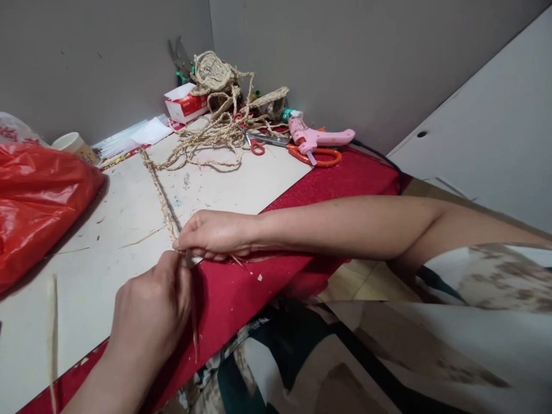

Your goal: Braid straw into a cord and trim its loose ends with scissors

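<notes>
A braided straw cord (pixel 161 198) runs across the white board from a loose pile of the same cord (pixel 215 135) down to my hands. My right hand (pixel 213 234) pinches the near end of the braid between thumb and fingers. Just below and touching it, my left hand (pixel 150 302) is closed on the straw strands at that end. One loose strand (pixel 194 330) hangs down beside my left hand, over the red cloth. The fingertips partly hide the point where the strands cross.
A red plastic bag (pixel 41 201) lies at the left, near a paper cup (pixel 75 145). Orange-handled scissors (pixel 317 156), small red scissors (pixel 254 144), a pink glue gun (pixel 321 137) and a tissue box (pixel 185 106) lie at the back. A single straw strip (pixel 52 322) rests front left.
</notes>
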Motion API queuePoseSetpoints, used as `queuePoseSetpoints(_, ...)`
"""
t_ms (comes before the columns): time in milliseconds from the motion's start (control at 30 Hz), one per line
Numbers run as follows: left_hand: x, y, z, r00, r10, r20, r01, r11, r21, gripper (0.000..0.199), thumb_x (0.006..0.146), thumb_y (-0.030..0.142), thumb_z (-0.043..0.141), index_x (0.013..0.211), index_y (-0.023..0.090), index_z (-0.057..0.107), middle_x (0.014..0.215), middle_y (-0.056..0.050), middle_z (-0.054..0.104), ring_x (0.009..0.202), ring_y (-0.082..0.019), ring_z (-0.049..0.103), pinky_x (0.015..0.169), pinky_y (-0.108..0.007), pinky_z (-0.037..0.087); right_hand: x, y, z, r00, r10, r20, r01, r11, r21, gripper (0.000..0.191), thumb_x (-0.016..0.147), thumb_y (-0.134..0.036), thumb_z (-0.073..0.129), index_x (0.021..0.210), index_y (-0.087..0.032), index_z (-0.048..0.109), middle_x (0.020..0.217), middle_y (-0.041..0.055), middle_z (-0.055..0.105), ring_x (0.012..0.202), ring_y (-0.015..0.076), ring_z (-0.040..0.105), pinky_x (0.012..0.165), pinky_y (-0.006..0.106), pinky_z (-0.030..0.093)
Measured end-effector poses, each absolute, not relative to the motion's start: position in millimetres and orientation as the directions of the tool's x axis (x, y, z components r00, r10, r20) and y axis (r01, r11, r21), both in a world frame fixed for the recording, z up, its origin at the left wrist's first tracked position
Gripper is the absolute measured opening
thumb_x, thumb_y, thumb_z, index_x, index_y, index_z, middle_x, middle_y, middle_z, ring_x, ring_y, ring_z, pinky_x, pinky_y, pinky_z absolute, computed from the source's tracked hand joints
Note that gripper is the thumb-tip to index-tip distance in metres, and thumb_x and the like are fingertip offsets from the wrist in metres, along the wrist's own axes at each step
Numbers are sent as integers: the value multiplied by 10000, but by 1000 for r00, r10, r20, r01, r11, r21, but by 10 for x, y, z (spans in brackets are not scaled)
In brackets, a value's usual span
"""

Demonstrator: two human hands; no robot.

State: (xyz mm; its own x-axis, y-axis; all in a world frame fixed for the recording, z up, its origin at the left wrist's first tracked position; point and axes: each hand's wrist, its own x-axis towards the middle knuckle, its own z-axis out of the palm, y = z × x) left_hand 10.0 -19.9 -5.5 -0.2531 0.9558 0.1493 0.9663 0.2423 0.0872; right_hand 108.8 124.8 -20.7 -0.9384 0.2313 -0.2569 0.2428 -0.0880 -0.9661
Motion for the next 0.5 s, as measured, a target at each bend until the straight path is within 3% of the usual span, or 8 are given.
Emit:
queuePoseSetpoints(100, 161, -225, -117, -190, 962, 195, 977, 204, -54, 215, 861, 302, 458, 859, 187, 639, 477, -33, 534, 357, -192, 391, 482, -295, 141, 1092, 1240, -227, -946, 219, -237, 221, -96, -970, 265, 788, -241, 506, 545, -173, 425, 404, -83, 335, 328, 40, 255, 313, 178, 204)
queuePoseSetpoints(200, 202, -271, -95, -104, 984, 145, 994, 105, 2, 199, 862, 282, 462, 804, 199, 633, 470, -26, 533, 349, -179, 385, 471, -306, 147, 1089, 1243, -201, -945, 208, -251, 222, -152, -963, 179, 774, -194, 531, 601, -149, 518, 407, -85, 358, 332, 40, 253, 307, 173, 190)
queuePoseSetpoints(300, 175, -294, 19, -139, 984, 115, 961, 106, 256, 241, 889, 352, 483, 730, 226, 614, 507, -1, 550, 400, -154, 424, 478, -289, 264, 1087, 1257, -125, -937, 174, -303, 247, -283, -927, 127, 790, -134, 534, 671, -115, 576, 388, -100, 334, 338, 31, 213, 310, 150, 152)
queuePoseSetpoints(400, 66, -236, 133, -468, 855, 222, 812, 317, 490, 242, 898, 397, 497, 777, 236, 631, 650, -4, 624, 586, -165, 541, 617, -270, 388, 1087, 1282, -52, -938, 111, -327, 266, -372, -889, 155, 826, -113, 507, 684, -106, 570, 373, -122, 265, 337, 22, 165, 315, 124, 125)
queuePoseSetpoints(433, 24, -201, 149, -557, 807, 195, 722, 355, 593, 209, 884, 398, 525, 845, 237, 652, 742, -15, 665, 692, -177, 591, 687, -268, 413, 1086, 1292, -38, -941, 89, -326, 269, -384, -883, 165, 837, -111, 496, 691, -104, 572, 374, -127, 251, 336, 21, 155, 315, 118, 123)
queuePoseSetpoints(500, -42, -130, 134, -617, 786, -33, 434, 375, 819, 217, 835, 395, 599, 964, 234, 665, 834, -23, 689, 784, -188, 627, 721, -265, 446, 1083, 1308, -27, -945, 55, -321, 276, -390, -879, 178, 850, -106, 472, 706, -100, 578, 383, -131, 246, 334, 20, 143, 313, 115, 120)
